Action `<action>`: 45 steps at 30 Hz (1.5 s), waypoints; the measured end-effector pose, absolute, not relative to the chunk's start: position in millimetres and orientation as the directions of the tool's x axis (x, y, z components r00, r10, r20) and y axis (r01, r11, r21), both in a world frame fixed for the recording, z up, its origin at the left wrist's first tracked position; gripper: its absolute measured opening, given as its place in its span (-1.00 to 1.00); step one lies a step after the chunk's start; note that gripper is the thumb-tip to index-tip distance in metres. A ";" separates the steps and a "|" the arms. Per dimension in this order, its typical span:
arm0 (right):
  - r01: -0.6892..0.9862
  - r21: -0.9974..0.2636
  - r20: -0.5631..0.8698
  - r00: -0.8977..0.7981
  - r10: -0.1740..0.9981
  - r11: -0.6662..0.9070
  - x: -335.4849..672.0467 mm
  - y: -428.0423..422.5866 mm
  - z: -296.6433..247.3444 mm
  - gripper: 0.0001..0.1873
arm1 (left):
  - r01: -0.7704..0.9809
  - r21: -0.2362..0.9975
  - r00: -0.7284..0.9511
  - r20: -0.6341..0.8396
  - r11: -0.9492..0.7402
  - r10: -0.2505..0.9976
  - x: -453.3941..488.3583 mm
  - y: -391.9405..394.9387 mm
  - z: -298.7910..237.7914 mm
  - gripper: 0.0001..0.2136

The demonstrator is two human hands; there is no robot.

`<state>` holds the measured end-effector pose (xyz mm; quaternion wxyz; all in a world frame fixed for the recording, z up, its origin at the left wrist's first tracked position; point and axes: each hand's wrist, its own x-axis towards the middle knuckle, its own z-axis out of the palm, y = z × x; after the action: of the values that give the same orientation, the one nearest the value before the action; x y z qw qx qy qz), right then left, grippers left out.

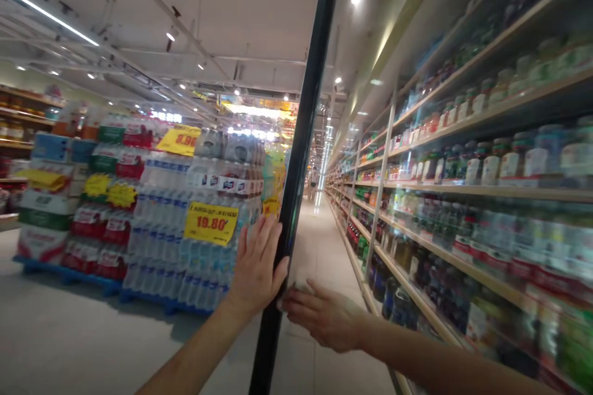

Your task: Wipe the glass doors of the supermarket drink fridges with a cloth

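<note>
I have the left hand (257, 262) laid straight-fingered against the black bar (294, 179) running twelve to six o'clock, seemingly to steady it; the right hand (327, 315), apart, reaches its far edge, grip unclear to me. Bottle packs (157, 216) stand at nine on blue pallets (109, 287), likely clearing the pale floor (69, 339); stocked shelves (463, 189) line three.

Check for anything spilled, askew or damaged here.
Nothing plainly stands out. The black frame by the left hand leans in view, though that may be camera tilt. The bottle packs stand stacked on blue pallets, and no spill shows on the visible floor. The shelved bottles at right are too blurred to judge.
</note>
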<state>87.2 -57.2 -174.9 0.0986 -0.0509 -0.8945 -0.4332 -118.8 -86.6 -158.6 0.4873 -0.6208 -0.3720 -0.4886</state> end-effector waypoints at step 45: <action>0.840 0.482 0.820 -0.533 0.209 0.249 261.7 -92.6 -259.7 -0.52 | 0.786 -0.327 0.424 0.903 -0.525 0.073 41.4 -75.3 -260.3 -0.43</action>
<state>261.7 -92.6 -259.7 0.3192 -0.3629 -0.7229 -0.4939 41.4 -75.3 -260.3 0.3934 -0.7465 -0.2877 -0.4530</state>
